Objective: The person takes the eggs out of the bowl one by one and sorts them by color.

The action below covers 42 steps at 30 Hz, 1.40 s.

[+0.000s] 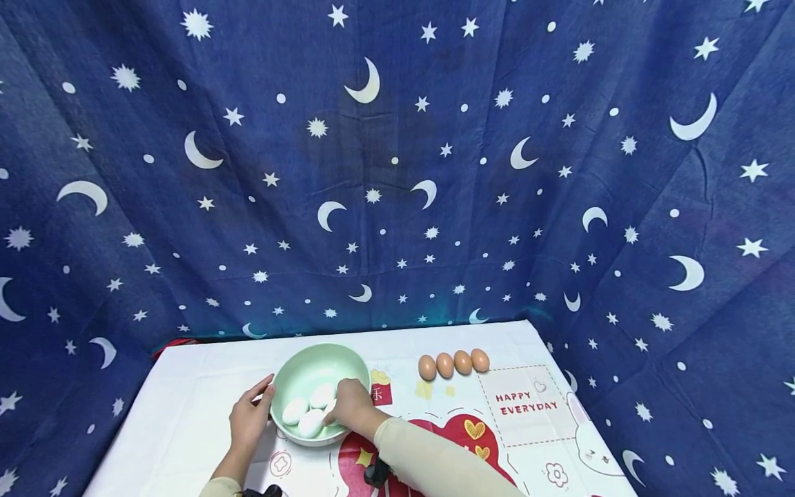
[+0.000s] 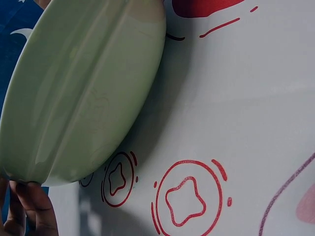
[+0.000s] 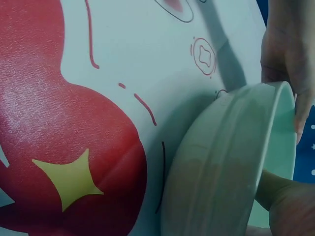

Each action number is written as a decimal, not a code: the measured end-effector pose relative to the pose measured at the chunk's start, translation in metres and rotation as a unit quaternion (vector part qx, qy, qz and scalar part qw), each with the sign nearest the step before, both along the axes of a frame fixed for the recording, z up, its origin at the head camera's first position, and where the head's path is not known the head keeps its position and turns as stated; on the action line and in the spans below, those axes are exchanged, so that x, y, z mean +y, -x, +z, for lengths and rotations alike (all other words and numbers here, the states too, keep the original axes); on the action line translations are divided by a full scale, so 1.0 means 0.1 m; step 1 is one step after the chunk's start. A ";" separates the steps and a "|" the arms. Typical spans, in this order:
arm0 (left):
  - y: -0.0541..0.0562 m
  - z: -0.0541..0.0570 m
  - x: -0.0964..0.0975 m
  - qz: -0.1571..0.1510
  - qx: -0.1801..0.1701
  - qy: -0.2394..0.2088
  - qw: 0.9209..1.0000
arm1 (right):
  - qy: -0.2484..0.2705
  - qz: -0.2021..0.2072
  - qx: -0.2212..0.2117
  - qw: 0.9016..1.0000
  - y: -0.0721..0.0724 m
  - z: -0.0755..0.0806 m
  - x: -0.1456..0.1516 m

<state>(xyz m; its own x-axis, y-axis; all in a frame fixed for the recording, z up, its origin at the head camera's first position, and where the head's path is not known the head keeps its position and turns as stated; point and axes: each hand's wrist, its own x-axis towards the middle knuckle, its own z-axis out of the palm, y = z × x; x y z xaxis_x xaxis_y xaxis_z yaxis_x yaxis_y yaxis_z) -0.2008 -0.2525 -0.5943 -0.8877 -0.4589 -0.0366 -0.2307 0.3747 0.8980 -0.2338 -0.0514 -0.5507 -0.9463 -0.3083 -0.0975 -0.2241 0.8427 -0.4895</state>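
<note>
A pale green bowl [image 1: 319,353] stands on the table with several white eggs [image 1: 295,411] grouped in its near left part. At the bowl's left side, my left hand [image 1: 247,421] holds the rim; in the left wrist view its fingers [image 2: 35,209] press against the bowl's edge. My right hand [image 1: 355,404] reaches over the right rim into the bowl, fingers pointing down and pinching a white egg [image 1: 330,413] that they partly cover. In the right wrist view, the bowl wall [image 3: 216,167] hides the eggs and the right fingertips.
Right of the bowl, several brown eggs [image 1: 444,365] lie in a row. A white tablecloth [image 1: 205,386] printed with a red heart [image 1: 468,431] and lettering covers the table. Behind and at both sides hangs a blue curtain [image 1: 397,172] with moons and stars.
</note>
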 end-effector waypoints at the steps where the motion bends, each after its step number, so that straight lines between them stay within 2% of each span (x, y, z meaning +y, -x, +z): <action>1: 0.00 0.00 0.00 0.000 0.000 -0.001 1.000 | -0.003 0.000 0.003 1.000 -0.01 -0.01 0.00; 8: 0.00 0.01 0.00 -0.004 -0.003 0.004 1.000 | -0.033 -0.007 0.014 0.999 -0.04 -0.02 -0.02; 14: -0.01 0.03 0.01 -0.001 -0.006 0.005 1.000 | -0.060 0.004 0.046 0.997 -0.08 -0.02 -0.02; 23: -0.02 0.02 0.02 -0.001 -0.008 0.003 1.000 | -0.057 0.011 0.067 0.996 -0.09 -0.05 0.00; 34: 0.00 -0.01 0.02 0.005 -0.007 0.004 1.000 | 0.014 0.004 0.051 0.999 -0.07 -0.06 0.04; 36: 0.00 0.00 0.02 0.002 -0.005 0.004 1.000 | 0.028 0.004 0.060 0.998 -0.07 -0.06 0.05; 42: 0.00 0.00 0.02 0.003 -0.009 0.006 1.000 | 0.117 0.008 0.065 0.991 -0.07 -0.07 0.10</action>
